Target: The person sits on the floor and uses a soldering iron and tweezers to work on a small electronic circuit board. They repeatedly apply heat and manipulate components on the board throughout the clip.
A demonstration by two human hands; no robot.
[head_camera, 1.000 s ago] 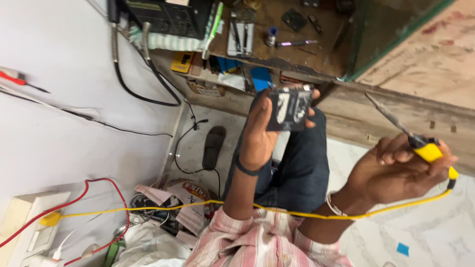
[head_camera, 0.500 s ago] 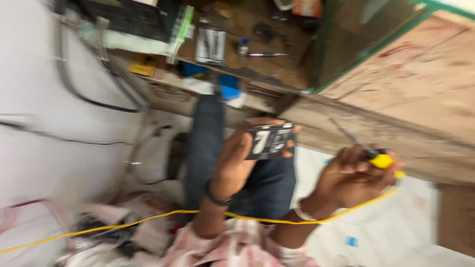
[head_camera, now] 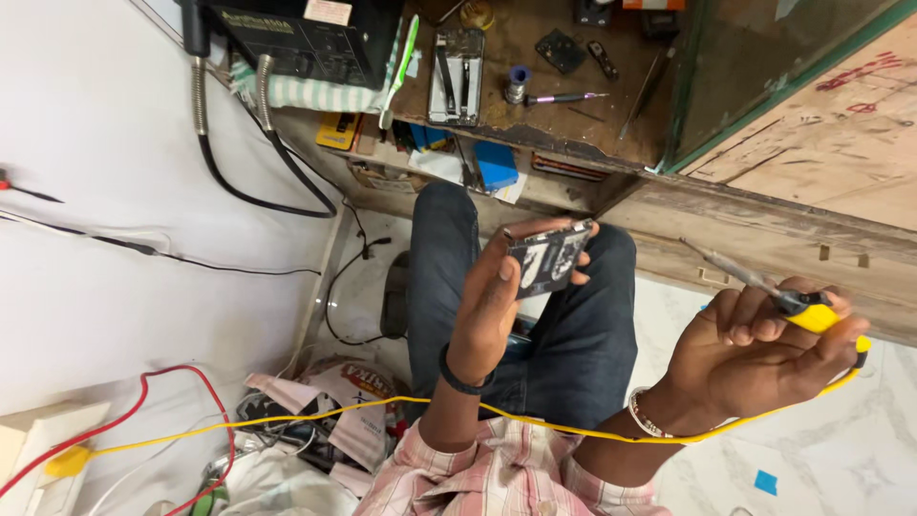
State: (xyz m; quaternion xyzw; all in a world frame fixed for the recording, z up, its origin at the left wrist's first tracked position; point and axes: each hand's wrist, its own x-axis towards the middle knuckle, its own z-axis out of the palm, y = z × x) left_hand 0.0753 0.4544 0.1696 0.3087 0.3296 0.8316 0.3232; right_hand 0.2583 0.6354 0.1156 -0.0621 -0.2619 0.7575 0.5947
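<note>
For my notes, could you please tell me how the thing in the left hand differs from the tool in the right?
The left hand holds a flat, dark, rectangular phone part by its edges; the right hand fists a soldering iron, long and thin with a metal tip and yellow handle. The iron trails a yellow cord; the phone part has none. Both are held above the lap.

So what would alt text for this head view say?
A left hand holds up a small dark rectangular device while the right hand grips a yellow-handled soldering iron with a yellow cord, above a cluttered wooden workbench.

Yellow-handled soldering iron [head_camera: 764, 287], yellow cord [head_camera: 315, 413], pink-checked shirt [head_camera: 497, 478]
</note>
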